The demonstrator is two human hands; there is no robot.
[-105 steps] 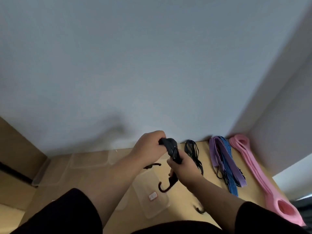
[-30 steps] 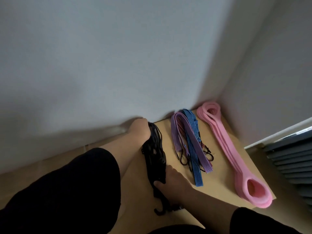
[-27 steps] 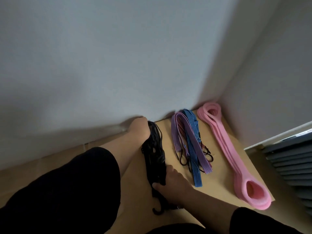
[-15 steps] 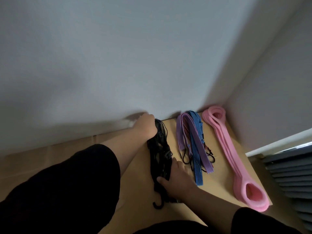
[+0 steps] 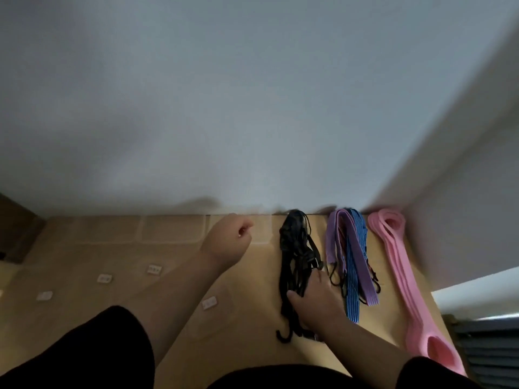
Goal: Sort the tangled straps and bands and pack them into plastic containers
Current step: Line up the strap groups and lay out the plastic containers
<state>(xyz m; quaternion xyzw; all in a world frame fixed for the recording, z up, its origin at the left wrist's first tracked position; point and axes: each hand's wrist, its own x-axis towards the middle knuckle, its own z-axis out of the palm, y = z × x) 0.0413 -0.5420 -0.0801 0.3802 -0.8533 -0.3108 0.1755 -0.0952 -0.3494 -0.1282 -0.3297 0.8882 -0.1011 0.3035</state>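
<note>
A bundle of black hooked cords (image 5: 295,248) lies lengthwise on the wooden table (image 5: 252,279), one hook at its near end. My right hand (image 5: 314,301) rests on the near part of the bundle, thumb and fingers around the cords. My left hand (image 5: 229,238) hovers to the left of the bundle's far end, apart from it, fingers loosely curled and holding nothing. To the right lie a purple band (image 5: 334,242), a blue striped cord (image 5: 354,279) and a pink band (image 5: 398,265).
Several clear plastic containers and lids (image 5: 171,228) with white labels (image 5: 154,269) lie on the left part of the table. A white wall runs along the back and right. A dark slatted object (image 5: 488,349) stands beyond the table's right edge.
My left hand has let go of the far end of the black cords and moved left. The right hand stays on the bundle. The view has swung left, showing the containers.
</note>
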